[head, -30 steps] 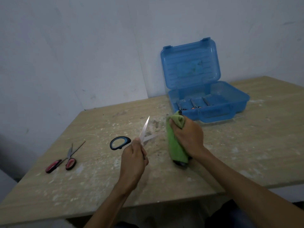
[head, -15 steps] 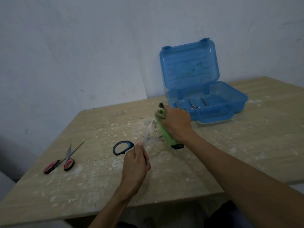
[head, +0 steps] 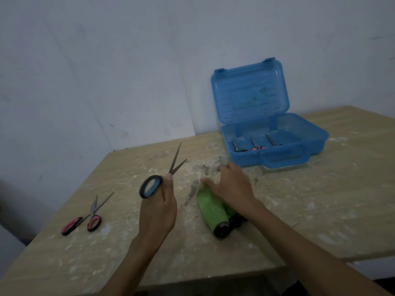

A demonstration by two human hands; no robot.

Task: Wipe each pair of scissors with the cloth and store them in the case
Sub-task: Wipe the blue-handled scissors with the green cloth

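One pair mid-wipe: left hand point(head: 158, 210), fingers curled, grips blue-handled scissors point(head: 174, 164), blades parted; right hand point(head: 233, 186) rests loose-fingered on cloth point(head: 210, 210). Next, probably: store in case point(head: 245, 160), two o'clock.

Blue-handled scissors point(head: 174, 161): held off the table point(head: 320, 210) in left hand point(head: 159, 210), blades part open, tips to 12–1 o'clock, one loop free at 9. Red-handled scissors point(head: 92, 211): flat on table at 8 o'clock, blades slightly apart, tips to 1. Green cloth point(head: 211, 212): bunched in a roll at centre under right hand point(head: 233, 186), black end showing at its 5 o'clock. Blue case point(head: 284, 155): see-through, lid up, at 2 o'clock, w/ three stored scissors point(head: 254, 144) side by side inside.
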